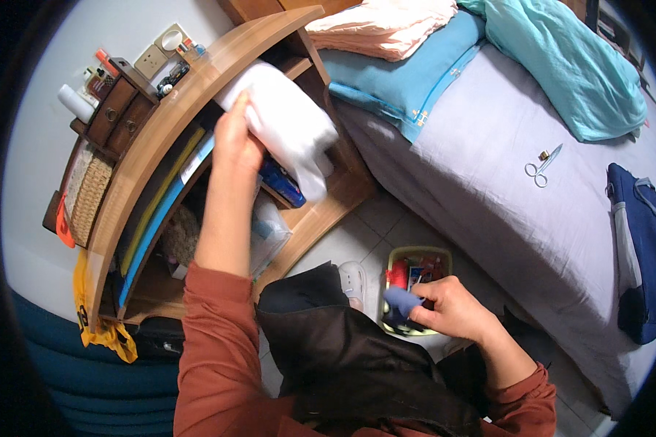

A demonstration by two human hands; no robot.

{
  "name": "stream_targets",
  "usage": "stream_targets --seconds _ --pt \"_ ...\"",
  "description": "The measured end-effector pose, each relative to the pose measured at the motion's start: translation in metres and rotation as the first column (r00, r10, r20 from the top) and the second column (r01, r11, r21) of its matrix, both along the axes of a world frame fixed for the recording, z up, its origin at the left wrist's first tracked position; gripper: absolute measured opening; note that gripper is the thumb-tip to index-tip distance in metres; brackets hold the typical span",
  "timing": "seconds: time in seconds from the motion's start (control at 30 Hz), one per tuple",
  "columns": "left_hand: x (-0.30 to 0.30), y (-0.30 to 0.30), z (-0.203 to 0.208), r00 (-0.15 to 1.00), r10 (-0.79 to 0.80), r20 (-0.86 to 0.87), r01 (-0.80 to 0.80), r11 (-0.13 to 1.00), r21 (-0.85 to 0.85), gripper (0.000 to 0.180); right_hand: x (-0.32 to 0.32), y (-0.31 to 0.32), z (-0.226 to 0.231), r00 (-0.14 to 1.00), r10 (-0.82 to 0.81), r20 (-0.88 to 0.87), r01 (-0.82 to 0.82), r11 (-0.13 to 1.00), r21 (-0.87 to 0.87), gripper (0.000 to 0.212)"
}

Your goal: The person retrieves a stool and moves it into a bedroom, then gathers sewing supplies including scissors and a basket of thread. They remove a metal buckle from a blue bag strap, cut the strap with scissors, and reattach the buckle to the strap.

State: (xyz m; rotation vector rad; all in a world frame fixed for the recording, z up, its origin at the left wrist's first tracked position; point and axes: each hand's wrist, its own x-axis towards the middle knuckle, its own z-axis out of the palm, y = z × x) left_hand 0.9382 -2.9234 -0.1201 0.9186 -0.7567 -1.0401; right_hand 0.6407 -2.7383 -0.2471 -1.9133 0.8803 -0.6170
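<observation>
My left hand [238, 140] grips a soft white bundle [288, 109], perhaps a plastic bag, at the front of the wooden shelf unit [335, 204]. Motion smears the bundle's edges, and its far end lies within the shelf opening. Low on the right, my right hand [452, 309] pinches a small blue-grey piece [401, 301] that looks like cloth; its exact kind is unclear. That piece hangs over a yellowish basket [448, 256] on the floor. A red spool-like item [398, 274] and other small things lie inside the basket.
Scissors [538, 173] and a small spool [544, 155] lie on the bed [481, 138], with a dark blue bag [640, 262] nearby. A small wooden drawer box [116, 116] and a woven basket [92, 193] stand on the unit. Dark fabric [342, 357] covers my lap.
</observation>
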Motion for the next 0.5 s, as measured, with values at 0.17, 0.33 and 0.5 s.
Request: stream_targets --seconds 0.17,0.33,0.5 --pt "0.029 -0.051 0.026 0.996 0.010 -0.087 -0.011 1.000 -0.013 0.028 0.000 0.000 -0.008 0.998 0.011 -0.062 -0.011 1.000 0.005 0.014" --pt "0.019 -0.062 0.036 0.988 0.075 -0.139 -0.075 0.997 0.004 0.031 -0.008 -0.004 -0.005 0.995 -0.073 -0.071 0.077 0.996 0.051 0.014" --pt "0.024 -0.069 0.040 0.982 0.126 -0.144 -0.128 0.992 -0.010 0.033 -0.008 -0.005 -0.006 0.994 -0.104 -0.033 0.106 0.993 0.055 0.016"
